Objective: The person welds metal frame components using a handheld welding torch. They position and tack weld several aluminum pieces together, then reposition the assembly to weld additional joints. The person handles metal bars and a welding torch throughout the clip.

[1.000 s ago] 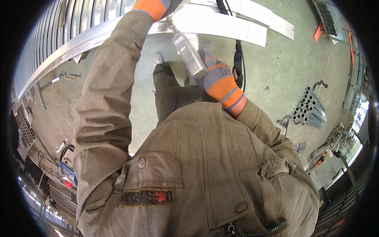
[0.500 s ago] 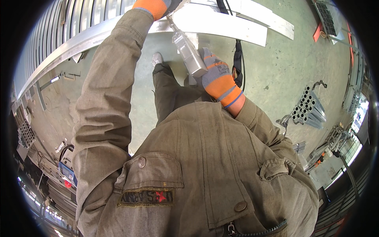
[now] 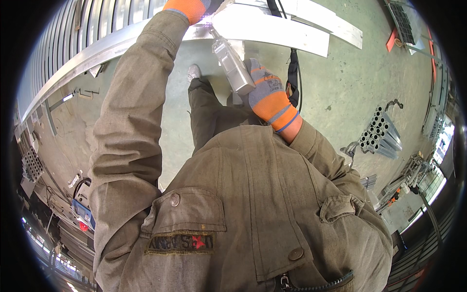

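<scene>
My right hand (image 3: 272,97), in an orange and grey glove, is closed round a silver handheld welding gun (image 3: 233,68). The gun slants up and left, its narrow tip at the near edge of a pale metal piece (image 3: 277,31). A small violet-white glare (image 3: 208,19) shines at that tip. Just left of it, at the upper rim of the view, is my gloved left hand (image 3: 187,7). It rests at the metalwork beside the glare; its fingers are mostly cut off by the picture's edge.
A slatted metal panel (image 3: 104,19) with a long curved-looking rail (image 3: 82,61) extends to the left. Black cable (image 3: 293,73) hangs by my right hand. Bundled metal tubes (image 3: 379,134) stand on the floor at right. A blue machine (image 3: 82,209) is at lower left.
A bright violet-white glare has appeared at the gun's tip. Both hands and the gun have hardly moved.
</scene>
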`<state>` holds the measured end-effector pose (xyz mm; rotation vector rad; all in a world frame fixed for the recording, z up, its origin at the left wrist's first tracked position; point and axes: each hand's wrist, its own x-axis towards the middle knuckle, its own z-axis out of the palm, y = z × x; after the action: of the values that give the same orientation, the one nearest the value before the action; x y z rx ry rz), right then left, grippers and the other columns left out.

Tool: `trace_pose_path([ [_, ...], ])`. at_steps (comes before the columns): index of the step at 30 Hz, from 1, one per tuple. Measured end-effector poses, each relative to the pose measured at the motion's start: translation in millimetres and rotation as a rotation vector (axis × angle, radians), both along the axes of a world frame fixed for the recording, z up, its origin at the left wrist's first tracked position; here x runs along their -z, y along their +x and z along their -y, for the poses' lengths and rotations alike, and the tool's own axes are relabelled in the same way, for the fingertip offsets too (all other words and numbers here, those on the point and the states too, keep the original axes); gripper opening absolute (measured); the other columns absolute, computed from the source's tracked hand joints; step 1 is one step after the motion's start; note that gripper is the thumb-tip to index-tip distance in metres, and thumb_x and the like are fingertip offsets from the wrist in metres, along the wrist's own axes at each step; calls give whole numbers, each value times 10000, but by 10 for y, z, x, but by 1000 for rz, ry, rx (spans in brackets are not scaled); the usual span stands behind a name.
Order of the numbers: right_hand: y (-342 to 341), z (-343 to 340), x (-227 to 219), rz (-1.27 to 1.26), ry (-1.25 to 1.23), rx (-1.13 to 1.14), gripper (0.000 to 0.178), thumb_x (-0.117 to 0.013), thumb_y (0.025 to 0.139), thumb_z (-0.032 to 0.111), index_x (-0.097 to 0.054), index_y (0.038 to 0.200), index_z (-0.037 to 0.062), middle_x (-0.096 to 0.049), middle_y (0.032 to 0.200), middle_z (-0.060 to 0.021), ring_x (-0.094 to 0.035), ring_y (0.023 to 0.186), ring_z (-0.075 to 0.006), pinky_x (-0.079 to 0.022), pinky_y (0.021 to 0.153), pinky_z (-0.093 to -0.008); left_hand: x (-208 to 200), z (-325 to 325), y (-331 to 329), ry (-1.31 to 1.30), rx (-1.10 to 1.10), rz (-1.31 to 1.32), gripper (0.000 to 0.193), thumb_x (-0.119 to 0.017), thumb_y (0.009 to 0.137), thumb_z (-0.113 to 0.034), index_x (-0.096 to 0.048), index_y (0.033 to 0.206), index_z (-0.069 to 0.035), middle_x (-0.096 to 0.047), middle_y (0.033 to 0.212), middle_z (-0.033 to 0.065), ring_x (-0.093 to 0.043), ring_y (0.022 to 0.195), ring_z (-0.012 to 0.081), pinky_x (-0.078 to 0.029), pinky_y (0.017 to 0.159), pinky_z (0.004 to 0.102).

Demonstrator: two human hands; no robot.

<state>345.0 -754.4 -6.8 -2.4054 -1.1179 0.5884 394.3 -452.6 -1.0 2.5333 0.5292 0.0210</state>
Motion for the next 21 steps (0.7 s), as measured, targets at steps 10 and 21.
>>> trace_pose_path([
  [10,-9,23,37,-11,37,-10,444,-778,874,326,-596,1163,41,-717,1067,-205,-719,994,-394,-586,840,-480,6,19,-35,25,-1,40,394,-651,967,-429,-788,952,-60,-750,836,234,-739,826,425,-569,779,521],
  [21,-11,-13,-15,-13,12,1,431,-791,864,307,-605,1138,31,-725,1055,-194,-720,1006,-381,-588,852,-470,-7,27,-15,112,60,80,444,-605,991,-454,-788,958,-51,-753,871,241,-735,877,450,-575,829,533],
])
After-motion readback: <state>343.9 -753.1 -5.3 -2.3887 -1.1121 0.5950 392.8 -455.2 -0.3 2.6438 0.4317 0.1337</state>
